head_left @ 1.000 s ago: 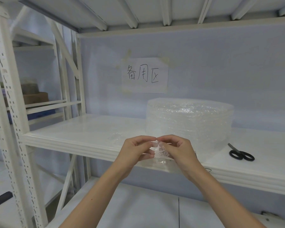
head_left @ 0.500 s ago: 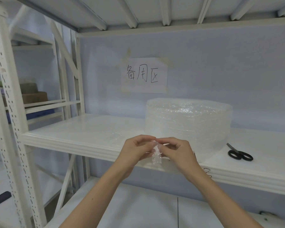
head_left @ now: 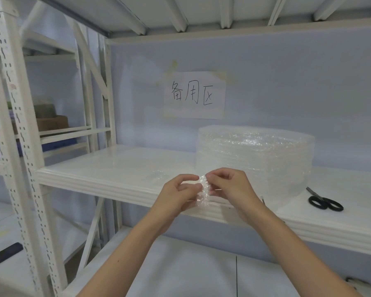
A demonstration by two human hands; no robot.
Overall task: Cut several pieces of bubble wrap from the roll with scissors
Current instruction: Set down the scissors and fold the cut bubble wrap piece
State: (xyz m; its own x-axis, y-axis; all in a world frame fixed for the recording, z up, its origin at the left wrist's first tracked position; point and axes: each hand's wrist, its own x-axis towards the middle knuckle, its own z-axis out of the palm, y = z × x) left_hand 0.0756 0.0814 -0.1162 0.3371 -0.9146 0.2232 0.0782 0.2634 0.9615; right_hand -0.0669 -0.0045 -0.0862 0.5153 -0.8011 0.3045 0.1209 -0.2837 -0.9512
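A wide roll of clear bubble wrap (head_left: 257,159) stands on the white shelf (head_left: 124,181). Black-handled scissors (head_left: 323,201) lie on the shelf to the right of the roll, untouched. In front of the shelf edge, my left hand (head_left: 178,197) and my right hand (head_left: 229,188) pinch a small crumpled piece of bubble wrap (head_left: 204,190) between their fingertips. Another small clear piece (head_left: 159,174) lies on the shelf just behind my left hand.
A handwritten paper sign (head_left: 194,95) is taped to the back wall. White perforated uprights (head_left: 15,133) frame the rack at left; the neighbouring shelf holds a cardboard box (head_left: 51,123). A lower shelf (head_left: 201,273) runs under my forearms.
The piece between my fingers has been gathered from a spread-out sheet into a narrower, crumpled strip. Both hands stay in about the same place at the shelf edge.
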